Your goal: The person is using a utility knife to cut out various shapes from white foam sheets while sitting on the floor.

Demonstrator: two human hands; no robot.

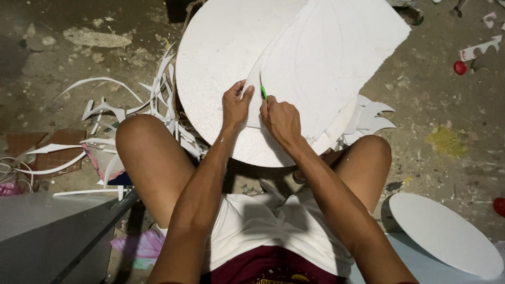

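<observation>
Your right hand [281,118] sits just above the centre of the frame, closed around a green knife [263,92] whose thin blade points up and away from you into the foam sheet [331,58]. The grip is tight and low on the handle, which looks meant to keep the blade steady along the faint curved line drawn on the sheet. Your left hand [235,105] lies just beside it to the left, fingers spread fairly wide and pressed flat on the sheet's edge, apparently pinning the foam so it does not shift under the cut. The sheet lies on top of a round white disc [215,58] that fills the upper middle of the frame and serves as a firm bed at knee height; your knees frame it on both sides, so the work stays close and within easy reach. Thin white offcuts [158,100] curl in a heap at the left of the disc, with spiky pieces [373,118] at its right edge, dropped where they fall clear of the blade. A smaller disc [442,236] rests in the lower right, well apart.
</observation>
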